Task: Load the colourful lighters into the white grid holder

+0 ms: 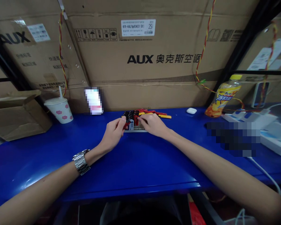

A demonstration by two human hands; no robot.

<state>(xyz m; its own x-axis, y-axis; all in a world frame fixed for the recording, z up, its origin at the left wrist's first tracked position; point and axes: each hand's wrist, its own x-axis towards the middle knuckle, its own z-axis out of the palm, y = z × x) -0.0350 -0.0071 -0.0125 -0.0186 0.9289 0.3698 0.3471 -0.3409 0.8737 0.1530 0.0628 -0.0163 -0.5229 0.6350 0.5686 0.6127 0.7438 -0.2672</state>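
Observation:
A small tray [136, 128] with slots stands on the blue table [135, 165], holding several red and black lighters [130, 116]. My left hand [113, 132], with a metal watch on its wrist, pinches one lighter at the tray's left front. Curled over the tray's right side, my right hand [152, 124] has its fingers closed on another lighter. More red and yellow lighters [159, 114] lie loose on the table just behind the tray.
A paper cup with a straw [59, 109] and an open carton [16, 114] stand at the left. At the right are an orange drink bottle [221, 100], a white earbud case [191, 110], a power strip [244, 116] and cables. Large cardboard boxes [140, 59] wall the back.

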